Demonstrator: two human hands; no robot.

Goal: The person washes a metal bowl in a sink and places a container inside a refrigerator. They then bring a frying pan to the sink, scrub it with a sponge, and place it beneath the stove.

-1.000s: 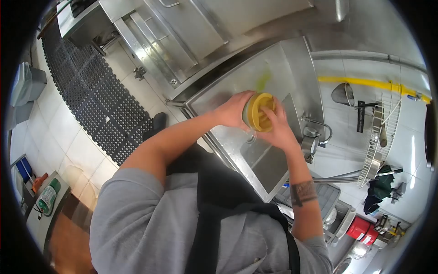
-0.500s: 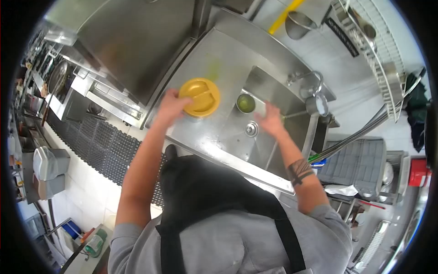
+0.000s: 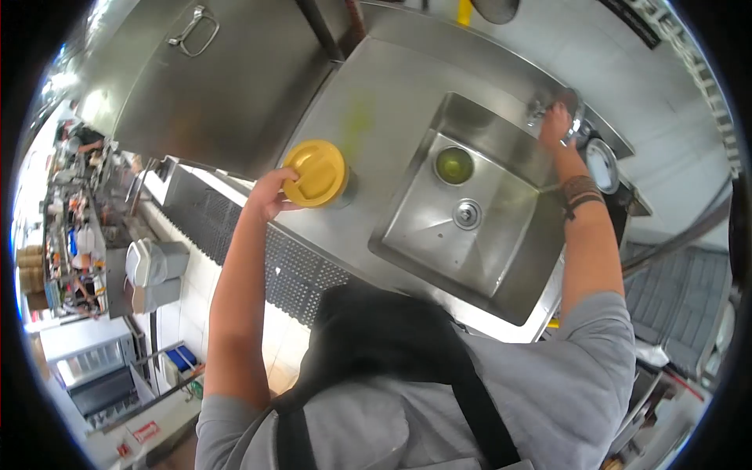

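Note:
My left hand (image 3: 270, 196) grips the rim of a round yellow lid (image 3: 316, 173) that rests on a container on the steel counter (image 3: 392, 102), left of the sink. My right hand (image 3: 555, 122) reaches across the sink basin (image 3: 501, 227) and closes on the faucet handle (image 3: 540, 106) at the back edge. A small round cup with green contents (image 3: 453, 165) sits in the basin, near its far left corner. The drain (image 3: 467, 214) lies in the middle of the basin floor.
A steel cabinet door with a handle (image 3: 192, 31) stands left of the counter. A black rubber mat (image 3: 294, 262) covers the tiled floor below. A grey bin (image 3: 157, 262) stands to the left. A round steel item (image 3: 601, 164) sits beside the faucet.
My right hand left the green cup in the basin and moved up to the faucet handle. My left hand kept hold of the yellow lid on the counter. My view tilted.

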